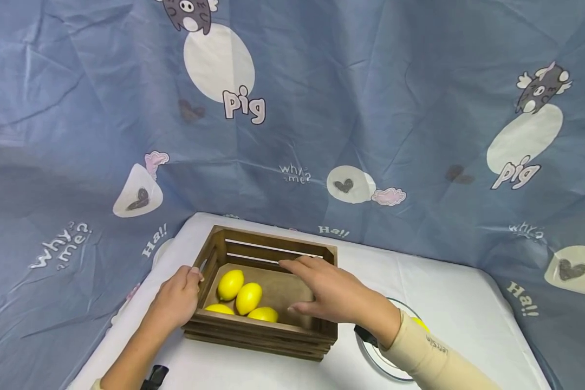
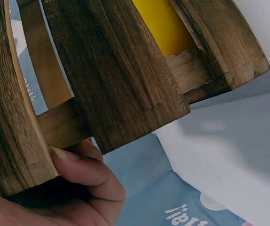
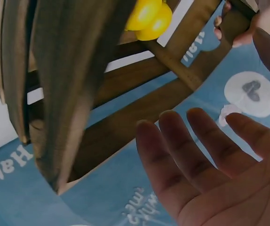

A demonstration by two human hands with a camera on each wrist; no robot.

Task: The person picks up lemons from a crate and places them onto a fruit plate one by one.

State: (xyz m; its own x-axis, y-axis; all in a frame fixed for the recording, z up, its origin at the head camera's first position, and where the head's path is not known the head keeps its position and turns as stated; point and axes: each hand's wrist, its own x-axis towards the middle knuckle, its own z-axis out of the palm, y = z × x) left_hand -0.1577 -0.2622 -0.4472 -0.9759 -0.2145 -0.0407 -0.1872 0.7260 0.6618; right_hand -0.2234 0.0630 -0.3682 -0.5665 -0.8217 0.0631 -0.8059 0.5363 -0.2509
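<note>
Before me, a white-covered tabletop [image 1: 448, 303] stands against a creased blue cartoon-print backdrop cloth [image 1: 370, 108] lettered "pig" and "Ha!!", evenly lit.

A round plate [image 1: 370, 346] lies on the white table [image 1: 448, 292], before a blue cartoon-print cloth [image 1: 370, 97]

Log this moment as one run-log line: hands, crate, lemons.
left hand: grips crate's left wall | right hand: open over crate, holds nothing | crate: on white table | lemons: four inside, left half

A makeshift staged set: cartoon-pig bedsheet backdrop [image 1: 370, 108] behind a white-covered table [image 1: 458, 303].
</note>
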